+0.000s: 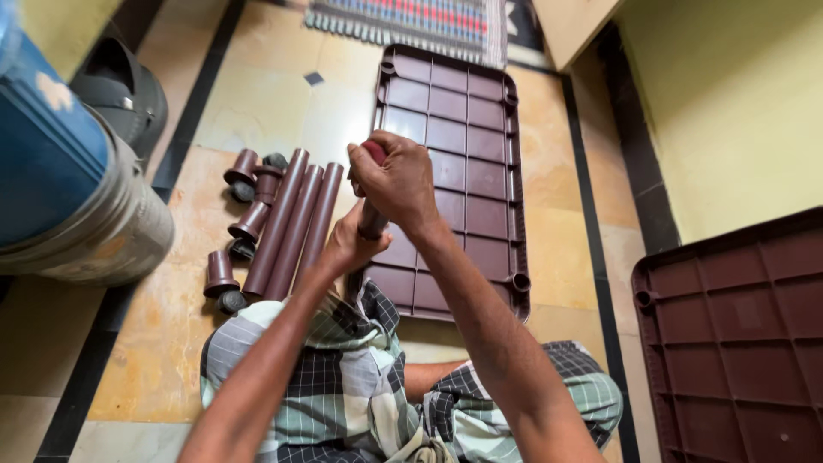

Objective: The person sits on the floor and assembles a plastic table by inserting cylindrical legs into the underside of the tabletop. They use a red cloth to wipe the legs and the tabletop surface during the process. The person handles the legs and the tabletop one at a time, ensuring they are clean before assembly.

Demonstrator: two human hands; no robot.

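A brown plastic tube (372, 219) stands upright at the near left corner of a brown ribbed shelf panel (463, 120) that lies upside down on the floor. My right hand (396, 180) is closed over the tube's top end. Lower down, my left hand (350, 244) wraps around the same tube. Three more brown tubes (296, 219) lie side by side on the floor just left of my hands. Several short brown caster sockets with dark wheels (244, 201) are scattered beside them.
A second brown ribbed panel (737, 334) leans at the right by a yellow wall. A blue and grey drum (77, 197) lies at the left, with a dark bag (120, 90) behind it. A striped mat (411, 21) lies beyond the panel. My checked cloth covers my legs.
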